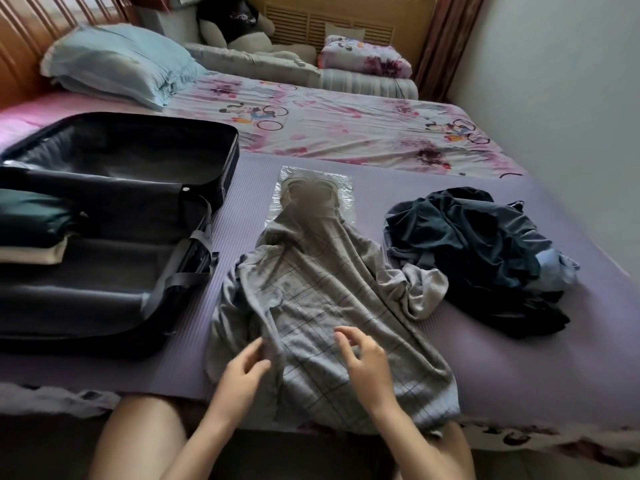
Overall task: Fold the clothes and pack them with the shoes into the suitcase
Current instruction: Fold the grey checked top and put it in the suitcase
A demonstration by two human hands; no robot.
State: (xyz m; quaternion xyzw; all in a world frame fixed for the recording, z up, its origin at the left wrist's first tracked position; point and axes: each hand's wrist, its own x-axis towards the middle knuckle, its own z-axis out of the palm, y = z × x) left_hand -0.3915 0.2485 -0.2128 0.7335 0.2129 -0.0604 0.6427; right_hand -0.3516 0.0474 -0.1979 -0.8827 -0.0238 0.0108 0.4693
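Note:
A grey checked garment [322,306] lies spread lengthwise on the purple mat [519,358], its far end over a clear plastic bag [343,188] holding shoes. My left hand [242,372] pinches a fold of the garment's left side. Just above the cloth near its middle hovers my right hand [363,358], fingers loosely curled and holding nothing. On the left lies the open black suitcase [114,209], with folded dark and cream clothes [34,230] stacked in its near half. A heap of dark unfolded clothes [478,251] sits at the right.
The mat covers the near part of a bed with a floral sheet [346,123]. A blue pillow [117,60], folded quilts [363,60] and a plush toy [235,22] lie at the far end. A wall [561,81] runs along the right. My knees show at the bed's near edge.

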